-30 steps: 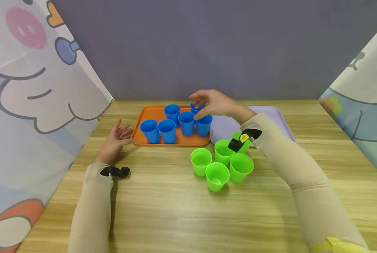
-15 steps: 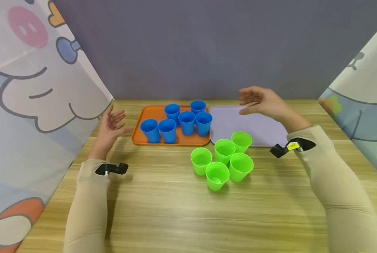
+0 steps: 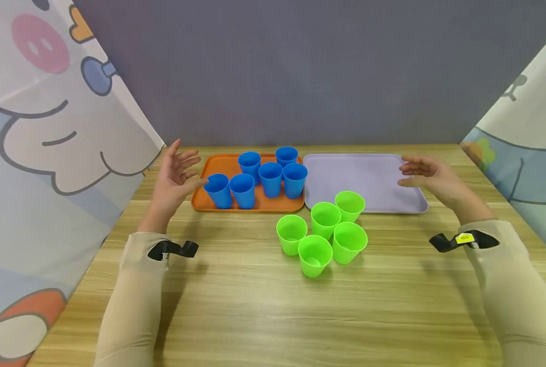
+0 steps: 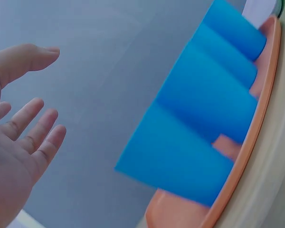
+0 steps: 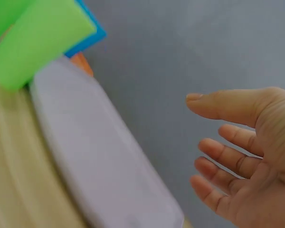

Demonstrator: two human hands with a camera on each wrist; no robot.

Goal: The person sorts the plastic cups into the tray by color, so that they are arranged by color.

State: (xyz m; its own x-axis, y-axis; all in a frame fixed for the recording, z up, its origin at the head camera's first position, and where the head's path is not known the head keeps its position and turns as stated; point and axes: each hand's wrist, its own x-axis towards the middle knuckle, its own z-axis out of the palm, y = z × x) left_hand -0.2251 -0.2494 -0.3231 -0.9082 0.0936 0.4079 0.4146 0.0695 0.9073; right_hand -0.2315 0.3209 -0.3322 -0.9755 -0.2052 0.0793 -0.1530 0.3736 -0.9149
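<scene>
Several blue cups [image 3: 271,180] stand upright on an orange tray [image 3: 273,205] at the back. My left hand [image 3: 174,176] is raised beside that tray's left end, fingers spread and holding nothing. In the left wrist view its thumb and fingers are apart from the nearest blue cup [image 4: 175,156]. A lilac tray [image 3: 360,176] lies right of the orange one, with nothing on it. Over its right end hovers my right hand [image 3: 438,183], relaxed and holding nothing. Several green cups [image 3: 315,257] stand in a cluster in front of the trays, mouths up.
Both trays lie side by side on a wooden table [image 3: 236,306], near a grey back wall [image 3: 273,71]. Cartoon-printed cloths hang on the left and right sides. One green cup [image 3: 349,205] stands right at the lilac tray's front edge.
My right hand has moved right, from above the blue cups to the lilac tray's right end. The left hand has risen and shifted slightly right. The cups stay where they were.
</scene>
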